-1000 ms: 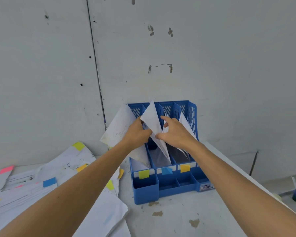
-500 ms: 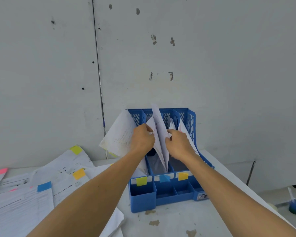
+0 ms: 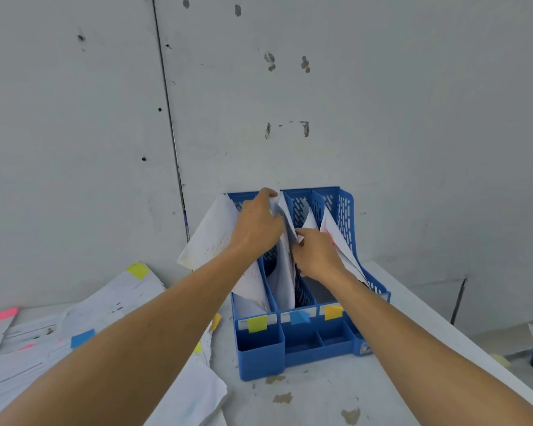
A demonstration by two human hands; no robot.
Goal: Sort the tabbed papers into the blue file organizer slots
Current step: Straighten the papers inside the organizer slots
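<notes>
The left hand, now higher, is gripping the top of the tabbed sheet while the right hand just below is pinching it, working it deeper into the middle slot of the blue file organizer, so it is judged nearly filed.

Nothing readable anywhere. On the papers spread over the bench, only faint dark lines of print, too blurred to make out. Same on the sheets standing in the organizer: grey specks of type, illegible. On the white label strips at the slot fronts, a yellow tab, a blue tab and an orange tab, no writing visible. At the front right corner, a small sticker, unreadable.
</notes>
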